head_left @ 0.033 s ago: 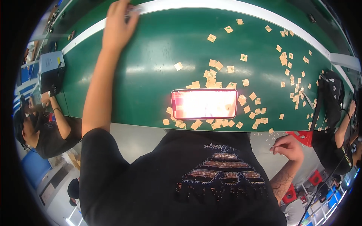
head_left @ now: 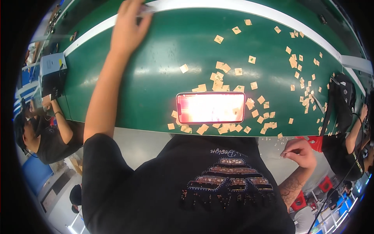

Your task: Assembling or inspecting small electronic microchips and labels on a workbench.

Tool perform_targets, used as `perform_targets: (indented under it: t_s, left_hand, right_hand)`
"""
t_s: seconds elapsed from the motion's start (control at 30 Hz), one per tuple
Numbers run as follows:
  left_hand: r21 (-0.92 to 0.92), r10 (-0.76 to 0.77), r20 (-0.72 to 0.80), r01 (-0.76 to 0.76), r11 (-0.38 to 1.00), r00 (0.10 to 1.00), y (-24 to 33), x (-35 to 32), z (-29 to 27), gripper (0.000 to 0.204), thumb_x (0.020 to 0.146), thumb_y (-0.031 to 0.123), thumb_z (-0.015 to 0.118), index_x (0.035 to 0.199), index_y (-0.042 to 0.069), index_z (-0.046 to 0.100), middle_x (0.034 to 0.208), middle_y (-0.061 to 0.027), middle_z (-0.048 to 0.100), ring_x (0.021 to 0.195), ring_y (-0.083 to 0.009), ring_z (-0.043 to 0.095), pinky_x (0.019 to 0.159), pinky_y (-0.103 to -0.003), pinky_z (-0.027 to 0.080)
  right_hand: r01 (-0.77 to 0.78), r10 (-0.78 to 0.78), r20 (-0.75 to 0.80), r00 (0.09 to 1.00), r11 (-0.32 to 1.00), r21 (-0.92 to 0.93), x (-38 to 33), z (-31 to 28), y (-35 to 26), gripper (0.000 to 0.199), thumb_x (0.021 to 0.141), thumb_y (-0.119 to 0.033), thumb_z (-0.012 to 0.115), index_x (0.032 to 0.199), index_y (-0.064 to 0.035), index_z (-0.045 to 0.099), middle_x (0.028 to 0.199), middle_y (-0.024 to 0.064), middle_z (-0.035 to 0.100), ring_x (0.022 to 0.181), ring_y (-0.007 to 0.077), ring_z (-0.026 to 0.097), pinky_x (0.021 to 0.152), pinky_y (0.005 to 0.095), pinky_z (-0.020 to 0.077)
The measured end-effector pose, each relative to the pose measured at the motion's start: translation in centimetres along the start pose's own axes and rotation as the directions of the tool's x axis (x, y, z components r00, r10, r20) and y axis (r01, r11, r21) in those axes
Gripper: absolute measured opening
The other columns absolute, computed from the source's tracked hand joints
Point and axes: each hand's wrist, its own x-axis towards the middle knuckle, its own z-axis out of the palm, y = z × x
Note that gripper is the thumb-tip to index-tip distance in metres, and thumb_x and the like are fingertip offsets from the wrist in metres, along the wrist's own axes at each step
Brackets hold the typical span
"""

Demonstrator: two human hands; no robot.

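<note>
Change since earlier frame: nothing visibly shifted; both arms, the phone and the scattered squares lie as they did.
Left hand point(head_left: 128, 27): stretched to the upper left of the frame, fingers spread and pressing flat on the white strip point(head_left: 233, 6) along the far edge of the green counter point(head_left: 156, 78); clamped on nothing visible.
Right hand point(head_left: 299, 151): lower right, off the counter's near edge, thumb and forefinger pinched together; whether a small piece sits between them cannot be told.
Phone point(head_left: 210, 107): centre of frame, lying flat near the counter's near edge, screen glaring bright.
Tan squares point(head_left: 224, 69): small card-like pieces strewn over the centre and right of the counter, several touching the phone's edges.
Handling, squares: judged very light, thin and lying flat, so likely fiddly; best nipped at an edge with fingertips, or slid to the counter's rim first.
Handling, phone: judged rigid, smooth, breakable; grip by its long sides.
Surroundings: grey box point(head_left: 52, 74) at left; other persons seated at left and right edges.
</note>
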Motion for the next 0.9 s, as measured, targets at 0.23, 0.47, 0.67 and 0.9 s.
perform_targets:
  t_s: [0.23,0.47,0.67,0.9]
  left_hand:
    - [-0.171,0.353,0.118,-0.332,0.928,0.928,9.9,1.6,5.0,0.031,0.087,0.003,0.070,0.117,0.006,0.069,0.114,-0.0156,0.061,0.099,-0.0357,0.063,0.087,-0.041,0.053]
    - [-0.376,0.278,0.265,-0.167,0.911,0.923,8.4,0.6,5.3,0.050,0.081,0.009,0.085,0.129,0.009,0.071,0.118,-0.0086,0.062,0.111,-0.0290,0.061,0.098,-0.038,0.052]
    - [-0.492,0.300,0.310,-0.118,0.863,0.902,7.3,1.0,4.6,0.048,0.079,0.006,0.087,0.124,0.006,0.071,0.110,-0.0089,0.060,0.106,-0.0290,0.061,0.096,-0.039,0.052]
    - [-0.504,0.285,0.300,-0.102,0.858,0.910,7.1,0.8,4.7,0.048,0.075,0.006,0.089,0.120,0.005,0.071,0.106,-0.0093,0.061,0.102,-0.0318,0.061,0.092,-0.041,0.053]
  right_hand:
    - [0.525,-0.676,-0.048,0.735,0.613,-0.590,9.8,1.5,-14.9,0.014,0.090,-0.003,0.072,0.102,0.0009,0.080,0.081,0.0051,0.059,0.071,0.0127,0.046,0.058,0.0303,0.0313]
    - [0.437,-0.702,-0.070,0.709,0.514,-0.738,17.8,4.0,-21.1,0.019,0.093,0.006,0.067,0.110,0.0013,0.073,0.088,0.0090,0.061,0.073,0.0183,0.058,0.064,0.0310,0.0459]
    - [0.419,-0.703,-0.060,0.708,0.488,-0.766,19.9,4.8,-21.7,0.015,0.089,0.005,0.071,0.103,-0.0002,0.071,0.087,0.0130,0.063,0.076,0.0292,0.069,0.070,0.0365,0.0550]
    - [0.268,-0.724,-0.019,0.690,0.280,-0.922,22.3,6.5,-23.2,0.008,0.091,-0.006,0.072,0.099,-0.0043,0.071,0.089,0.0119,0.066,0.081,0.0367,0.068,0.070,0.0446,0.0541]
